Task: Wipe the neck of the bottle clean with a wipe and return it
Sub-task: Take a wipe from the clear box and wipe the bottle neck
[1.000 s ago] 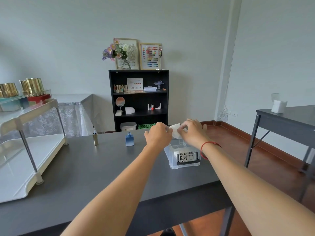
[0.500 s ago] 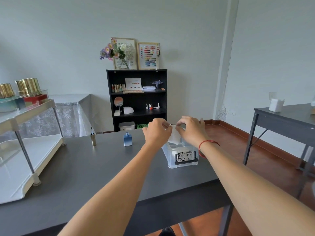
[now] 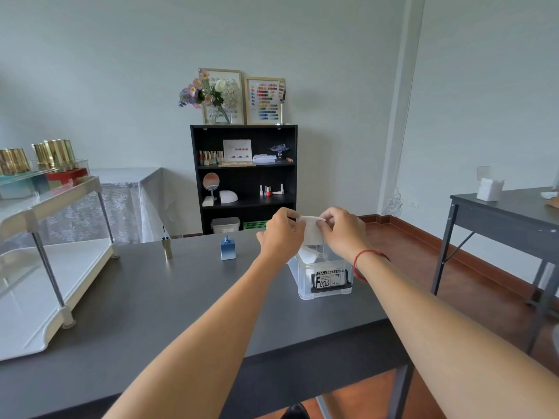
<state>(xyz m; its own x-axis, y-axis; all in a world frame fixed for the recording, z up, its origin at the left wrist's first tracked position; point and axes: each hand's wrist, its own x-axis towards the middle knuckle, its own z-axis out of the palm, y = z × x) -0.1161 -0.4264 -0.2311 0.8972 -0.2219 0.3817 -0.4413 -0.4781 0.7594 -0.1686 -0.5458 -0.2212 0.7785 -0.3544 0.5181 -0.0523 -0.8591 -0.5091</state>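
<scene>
I see both hands raised close together over the clear plastic storage box (image 3: pixel 320 290), which sits right of centre on the dark grey table (image 3: pixel 145 300). The left hand (image 3: pixel 281 235) pinches one top corner of a thin white wipe (image 3: pixel 311 234) and the right hand (image 3: pixel 343 234) pinches the other. The sheet hangs between them, and its lower end reaches into the box. The small blue square glass bottle (image 3: pixel 228 251) stands upright on the table, left of the box and apart from both hands. Farther left I make out a gold cap (image 3: pixel 166 247) with its brush pointing up, near the white two-tier rack (image 3: pixel 45 300).
</scene>
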